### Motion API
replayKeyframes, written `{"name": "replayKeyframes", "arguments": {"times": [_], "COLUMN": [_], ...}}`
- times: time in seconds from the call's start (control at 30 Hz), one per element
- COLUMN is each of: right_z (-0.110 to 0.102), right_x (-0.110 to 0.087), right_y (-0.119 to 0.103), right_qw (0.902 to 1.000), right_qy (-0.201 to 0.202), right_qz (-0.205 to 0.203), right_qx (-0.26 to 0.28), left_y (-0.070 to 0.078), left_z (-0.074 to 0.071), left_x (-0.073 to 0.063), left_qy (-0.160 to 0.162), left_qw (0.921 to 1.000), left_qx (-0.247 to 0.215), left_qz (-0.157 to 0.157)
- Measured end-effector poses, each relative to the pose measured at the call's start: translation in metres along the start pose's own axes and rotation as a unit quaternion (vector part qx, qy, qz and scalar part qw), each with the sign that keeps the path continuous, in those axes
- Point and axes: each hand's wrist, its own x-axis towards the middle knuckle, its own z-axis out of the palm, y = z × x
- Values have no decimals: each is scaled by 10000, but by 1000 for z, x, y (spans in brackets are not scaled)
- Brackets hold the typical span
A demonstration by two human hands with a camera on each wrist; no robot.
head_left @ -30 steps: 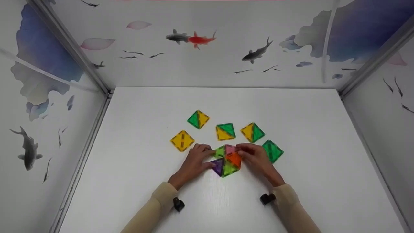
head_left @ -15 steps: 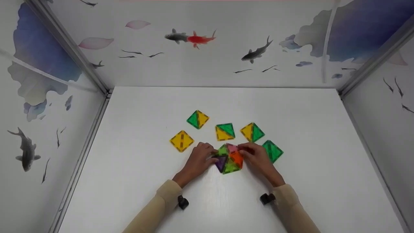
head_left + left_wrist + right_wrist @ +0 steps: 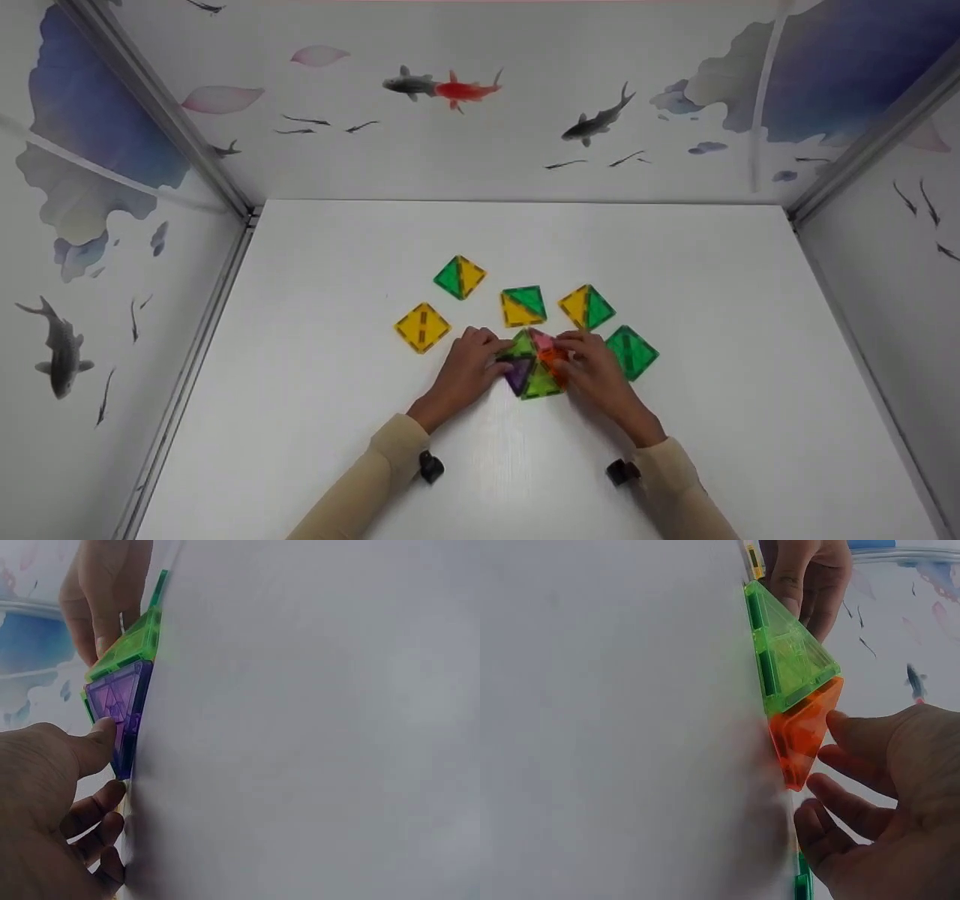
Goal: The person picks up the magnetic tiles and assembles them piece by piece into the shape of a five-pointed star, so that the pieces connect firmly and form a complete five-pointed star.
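Between the hands stands a low, peaked shape of joined translucent magnetic tiles, leaning up to a point. Its triangles are purple, light green, orange and pink, with another light green one at the back. On the left, my left hand grips the shape, thumb on the purple tile and index finger by the back green one. My right hand holds the opposite side, its thumb against the orange tile. The fingers partly cover the orange and pink tiles.
Flat tile pairs lie behind the shape on the white table: a yellow pair, a green pair and several green-and-yellow pairs. Printed panels wall the table at the back and sides.
My left hand has moved right and slightly forward, carrying the purple side along. The tiles have drawn together into a steeper peak, and the right fingers now reach farther over the orange tile.
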Motion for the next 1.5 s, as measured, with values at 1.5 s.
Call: {"name": "replayKeyframes", "arguments": {"times": [1.5], "right_z": [1], "right_x": [125], "right_y": [3], "right_qw": [9853], "right_qy": [-926], "right_qz": [382], "right_qx": [-1387], "left_y": [-10], "left_z": [2], "left_x": [77], "left_qy": [27], "left_qw": [9874], "left_qx": [-594], "left_qz": [-1468]}}
